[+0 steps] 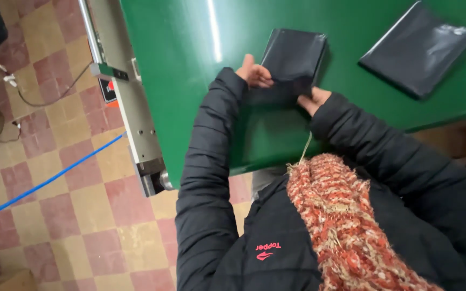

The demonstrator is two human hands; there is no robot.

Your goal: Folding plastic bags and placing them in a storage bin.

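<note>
Black glossy plastic: a folded dark bag point(292, 59) lies on the green worktop point(190, 64), and I have both hands on its near edge. My left hand point(253, 73) pinches the near-left corner, thumb on top and fingers curled under; grip narrow, closed on the plastic. My right hand point(313, 99) holds the near-right corner, mostly hidden by the jacket sleeve; it looks closed on the bag's edge, though I cannot see the fingers themselves.

Progress, as I judge it: the bag in hand is already a compact rectangle with a crease visible along its far side, so most of the folding looks done. The near portion is lifted slightly between my hands and not yet laid flat, so at least one fold or a final flattening seems to remain. A second black bag point(416, 48) lies flat, well apart to the right on the same worktop, at a tilt; it is flat and not touched by either hand.

Position relative to grip: the bag extends away from both hands toward the far side of the worktop, with its near edge between my two grips.

Surroundings: checked red and yellow floor tiles point(55, 178), a blue cable point(44, 183) across them, a metal frame rail point(136, 124) at the worktop's left side.
</note>
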